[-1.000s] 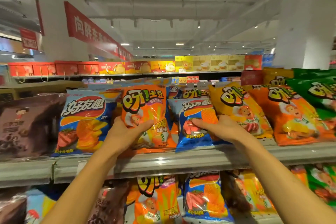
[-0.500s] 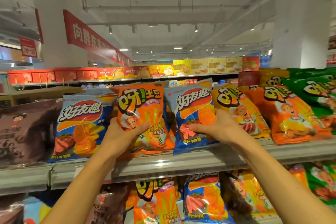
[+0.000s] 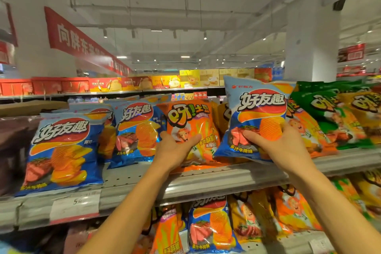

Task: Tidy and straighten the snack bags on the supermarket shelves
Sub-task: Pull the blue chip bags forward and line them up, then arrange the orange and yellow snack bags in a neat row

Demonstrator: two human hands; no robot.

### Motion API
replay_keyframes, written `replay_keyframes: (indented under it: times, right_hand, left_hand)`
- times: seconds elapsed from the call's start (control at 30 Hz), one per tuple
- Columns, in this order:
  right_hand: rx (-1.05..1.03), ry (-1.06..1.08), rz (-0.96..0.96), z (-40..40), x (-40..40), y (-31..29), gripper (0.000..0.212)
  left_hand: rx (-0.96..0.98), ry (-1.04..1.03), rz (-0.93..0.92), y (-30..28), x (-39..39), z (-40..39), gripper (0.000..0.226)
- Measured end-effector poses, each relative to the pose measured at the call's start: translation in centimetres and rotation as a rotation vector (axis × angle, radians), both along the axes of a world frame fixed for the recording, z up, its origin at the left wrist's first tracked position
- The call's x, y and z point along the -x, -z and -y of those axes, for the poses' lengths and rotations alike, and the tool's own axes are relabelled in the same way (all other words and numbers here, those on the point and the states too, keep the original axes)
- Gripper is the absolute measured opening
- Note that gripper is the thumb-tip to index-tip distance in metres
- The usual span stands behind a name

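While both of my hands are busy on the upper grey metal shelf [image 3: 226, 179], the tidying looks to me only partly done. My left hand [image 3: 173, 150] curls its fingers and thumb round the lower part of the glossy orange foil potato-stick bag [image 3: 189, 128], which stands near the middle of the shelf with its bottom edge on the shelf lip. My right hand [image 3: 282, 146] pinches the crinkly blue foil steak-flavour crisp bag [image 3: 257, 117] at its lower corner, thumb on the front, and holds it lifted at about one o'clock from the orange one, tilted and in front of the orange and yellow bags [image 3: 305, 130] behind it.

I judge this blue bag belongs with its fellows: two more shiny blue crisp bags [image 3: 61, 150] stand at nine o'clock from my left hand, roughly upright, with a bare strip of shelf between them and the orange bag. Still to do, as far as I can tell: seat the lifted bag in its own row, square up the orange one, and straighten the leaning green and orange bags [image 3: 329, 113] at three o'clock, which overlap each other untidily.

All the bags are puffed pillows of thin, slippery film with crimped top seams; they dent under my fingers and reflect the ceiling lights. The shelf front carries a clear plastic price strip [image 3: 76, 206]. The lower shelf [image 3: 288, 241] holds similar bags at six o'clock, some slumped.
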State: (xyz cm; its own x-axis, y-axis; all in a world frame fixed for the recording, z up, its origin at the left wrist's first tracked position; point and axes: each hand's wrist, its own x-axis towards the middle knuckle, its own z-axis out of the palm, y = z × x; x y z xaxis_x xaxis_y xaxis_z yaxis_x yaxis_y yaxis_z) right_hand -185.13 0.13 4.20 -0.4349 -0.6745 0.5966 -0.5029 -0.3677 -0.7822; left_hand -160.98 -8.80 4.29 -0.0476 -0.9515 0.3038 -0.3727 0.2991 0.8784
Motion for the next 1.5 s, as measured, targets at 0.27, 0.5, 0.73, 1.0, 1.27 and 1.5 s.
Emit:
replay_keyframes:
  times: [0.27,0.5,0.73,1.0,1.27,1.5]
  right_hand:
    - [0.017,-0.039,-0.019,-1.1,-2.2,-0.4,0.067]
    - [0.038,-0.166,-0.049,0.3,-8.6,-1.0,0.076]
    - [-0.016,-0.302,-0.139,4.2,-18.5,-1.2,0.068]
    - [-0.229,-0.364,-0.182,8.4,-23.3,0.9,0.076]
    - [-0.375,-0.450,-0.379,7.2,-21.9,0.8,0.074]
    - [-0.157,-0.362,-0.244,3.6,-16.3,1.9,0.069]
  left_hand:
    - [-0.008,0.098,0.132,-0.1,1.9,-0.6,0.086]
    - [0.535,-0.239,0.487,2.8,-7.7,-4.3,0.050]
    - [0.660,-0.552,0.852,6.9,-16.1,-9.0,0.021]
    - [0.618,-0.452,0.849,8.1,-17.0,-9.8,0.038]
    - [0.582,-0.510,0.799,7.9,-15.7,-9.2,0.039]
    - [0.711,-0.452,0.413,6.6,-9.9,-8.8,0.030]
